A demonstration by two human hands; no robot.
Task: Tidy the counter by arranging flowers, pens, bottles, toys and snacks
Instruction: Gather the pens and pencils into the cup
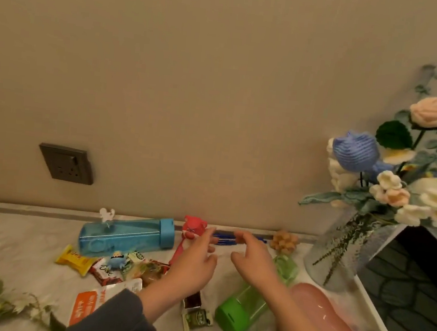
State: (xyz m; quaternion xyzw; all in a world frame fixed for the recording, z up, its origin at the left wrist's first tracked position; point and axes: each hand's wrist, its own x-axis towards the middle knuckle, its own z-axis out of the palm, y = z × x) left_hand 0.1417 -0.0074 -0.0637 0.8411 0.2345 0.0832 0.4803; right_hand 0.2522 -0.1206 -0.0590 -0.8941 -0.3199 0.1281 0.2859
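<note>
Two bare hands reach toward the back edge of the counter (29, 237), and both are empty: the left hand (192, 263) has its fingers spread, the right hand (252, 260) is curled half open, neither touching anything that can be seen. Between them, along the back edge, lie the blue pens (224, 239), looking like the target. Done so far, by the look of it: the knitted flowers (388, 183) stand upright in a glass vase (334, 255) at the right end. Plenty remains! The blue bottle (126, 235) lies on its side near the back, the green bottle (245, 309) lies under the right forearm, and a pink bottle (323, 316) lies toward the front right corner. Snack packets (109, 269) are heaped mid-counter, the red toy (191, 230) stands by the back edge, and loose flower sprigs (11, 302) lie at the front left corner.
</note>
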